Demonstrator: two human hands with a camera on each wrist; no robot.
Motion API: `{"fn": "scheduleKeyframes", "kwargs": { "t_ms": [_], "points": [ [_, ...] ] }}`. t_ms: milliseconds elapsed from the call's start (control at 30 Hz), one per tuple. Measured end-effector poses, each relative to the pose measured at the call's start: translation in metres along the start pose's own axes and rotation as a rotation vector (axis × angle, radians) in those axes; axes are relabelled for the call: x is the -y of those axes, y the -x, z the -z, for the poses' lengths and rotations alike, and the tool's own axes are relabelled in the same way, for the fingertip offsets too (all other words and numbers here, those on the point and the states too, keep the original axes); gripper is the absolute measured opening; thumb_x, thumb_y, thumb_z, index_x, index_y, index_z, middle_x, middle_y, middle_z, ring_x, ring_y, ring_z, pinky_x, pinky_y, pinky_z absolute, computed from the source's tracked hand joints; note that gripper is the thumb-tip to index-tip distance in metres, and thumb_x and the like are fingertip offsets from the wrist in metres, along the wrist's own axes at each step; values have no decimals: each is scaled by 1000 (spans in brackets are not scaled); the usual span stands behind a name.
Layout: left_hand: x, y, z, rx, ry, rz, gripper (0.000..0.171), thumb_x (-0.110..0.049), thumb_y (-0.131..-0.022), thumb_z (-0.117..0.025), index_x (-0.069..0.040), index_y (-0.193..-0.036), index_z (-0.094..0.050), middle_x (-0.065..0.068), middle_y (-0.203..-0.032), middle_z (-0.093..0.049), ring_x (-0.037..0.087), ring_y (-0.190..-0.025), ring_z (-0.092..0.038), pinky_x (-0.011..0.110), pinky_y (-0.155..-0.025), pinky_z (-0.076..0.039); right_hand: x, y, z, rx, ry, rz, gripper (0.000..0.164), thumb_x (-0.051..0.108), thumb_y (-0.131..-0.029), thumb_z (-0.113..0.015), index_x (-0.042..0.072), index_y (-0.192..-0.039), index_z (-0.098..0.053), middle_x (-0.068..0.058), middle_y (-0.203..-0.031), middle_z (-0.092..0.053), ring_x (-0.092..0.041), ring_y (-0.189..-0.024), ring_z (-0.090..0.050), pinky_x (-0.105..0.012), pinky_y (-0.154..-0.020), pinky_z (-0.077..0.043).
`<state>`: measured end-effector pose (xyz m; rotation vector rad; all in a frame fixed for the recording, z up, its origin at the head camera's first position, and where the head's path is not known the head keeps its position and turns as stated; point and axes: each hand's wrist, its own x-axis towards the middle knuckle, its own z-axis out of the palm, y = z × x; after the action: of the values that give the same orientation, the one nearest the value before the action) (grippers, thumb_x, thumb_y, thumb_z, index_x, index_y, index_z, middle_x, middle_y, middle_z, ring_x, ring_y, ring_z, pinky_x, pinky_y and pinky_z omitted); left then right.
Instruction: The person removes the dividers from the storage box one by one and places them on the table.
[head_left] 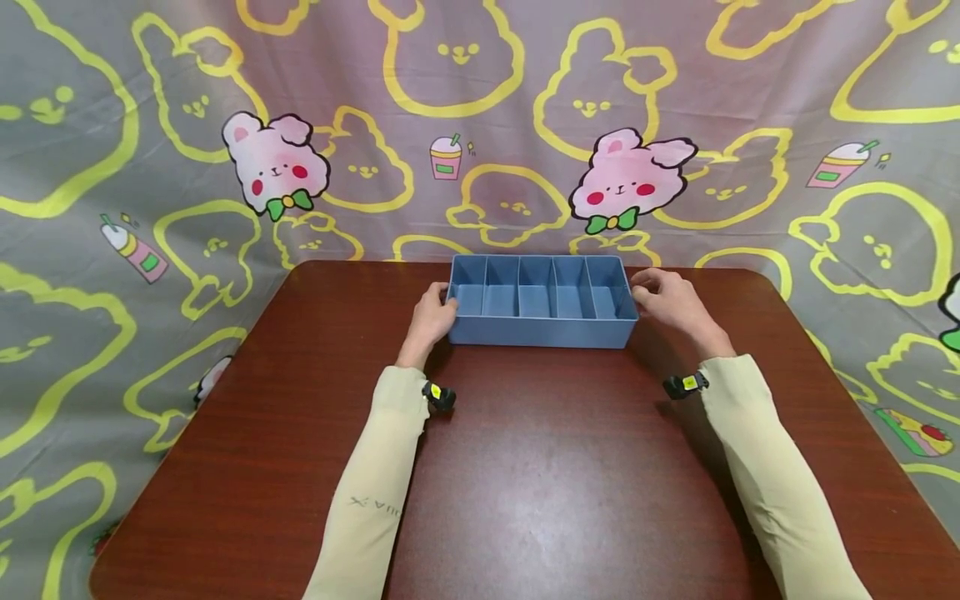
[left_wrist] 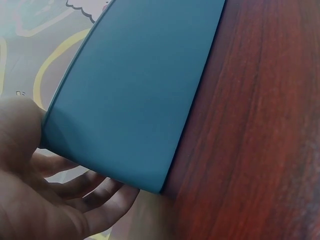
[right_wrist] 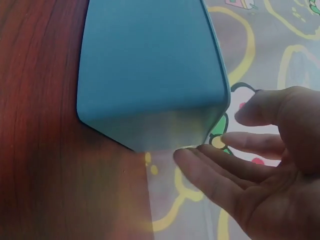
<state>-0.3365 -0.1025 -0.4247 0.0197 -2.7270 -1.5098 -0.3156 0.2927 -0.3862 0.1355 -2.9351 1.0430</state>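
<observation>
A blue divided storage box (head_left: 538, 332) sits toward the far side of the table, its row of several compartments facing up with nothing in them. At its left end, my left hand (head_left: 432, 318) grips the wall, thumb at the rim and fingers against the outside. The left wrist view has those fingers (left_wrist: 111, 207) along the end wall, below the thumb. Beside the right end is my right hand (head_left: 671, 302), fingers loosely bent and thumb apart from them. In the right wrist view, its fingertips (right_wrist: 186, 159) are close by the box's end wall.
The box stands on a dark red-brown wooden table (head_left: 555, 475) with rounded corners. Just behind the table's far edge hangs a patterned curtain (head_left: 510, 108), which also runs along both sides. A small black camera (head_left: 441, 395) is strapped to the left wrist, another (head_left: 681, 385) to the right.
</observation>
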Motion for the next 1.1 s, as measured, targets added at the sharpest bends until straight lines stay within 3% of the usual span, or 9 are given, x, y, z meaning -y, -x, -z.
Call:
{"fn": "scheduleKeyframes", "kwargs": {
  "t_ms": [133, 267, 567, 667, 767, 967, 1100],
  "points": [
    [0, 0, 0, -1, -2, -4, 49, -21, -98, -46, -5, -144, -42, 17, -140, -51, 32, -128, -48, 47, -107, -40, 3, 3, 0, -71, -10, 24, 38, 25, -99, -45, 4, -129, -56, -20, -122, -63, -33, -88, -70, -46, -82, -56],
    [1, 0, 0, -2, -4, -5, 48, -21, -98, -47, -5, -143, -43, 17, -140, -51, 32, -128, -49, 47, -108, -40, 6, 5, 0, -145, -23, 67, 38, 24, -99, -44, 5, -130, -56, -20, -120, -66, -33, -87, -71, -44, -79, -55],
    [2, -1, 0, -2, 10, -13, 46, -20, -99, -47, -6, -143, -43, 16, -138, -52, 32, -125, -51, 48, -105, -41, 13, 5, -4, -203, -65, 132, 36, 20, -99, -46, 7, -131, -56, -18, -112, -69, -33, -85, -72, -18, -66, -50],
    [2, -2, 0, -7, 4, -19, 46, -20, -99, -47, -5, -142, -44, 17, -137, -54, 32, -124, -51, 47, -105, -41, 16, 5, -8, -207, -72, 161, 35, 20, -98, -48, 7, -129, -57, -19, -110, -69, -34, -83, -72, -14, -64, -48],
    [3, -3, 0, -7, 2, -22, 45, -19, -99, -48, -5, -142, -45, 17, -136, -54, 32, -124, -51, 47, -105, -41, 18, 4, -12, -196, -82, 182, 34, 20, -98, -49, 5, -129, -57, -21, -111, -69, -35, -82, -72, -18, -65, -53],
    [3, -3, -1, 1, -2, -27, 46, -20, -99, -47, -6, -142, -44, 16, -138, -54, 32, -125, -51, 47, -106, -41, 21, 4, -22, -178, -66, 194, 37, 19, -98, -50, 5, -133, -54, -20, -115, -67, -35, -83, -72, -42, -73, -58],
    [2, -2, 0, -6, 3, -24, 46, -20, -98, -48, -6, -142, -45, 17, -138, -53, 32, -125, -51, 47, -106, -41, 23, 5, -26, -162, -57, 203, 40, 18, -98, -51, 4, -136, -51, -20, -115, -66, -32, -81, -71, -44, -72, -57]
  ]
}}
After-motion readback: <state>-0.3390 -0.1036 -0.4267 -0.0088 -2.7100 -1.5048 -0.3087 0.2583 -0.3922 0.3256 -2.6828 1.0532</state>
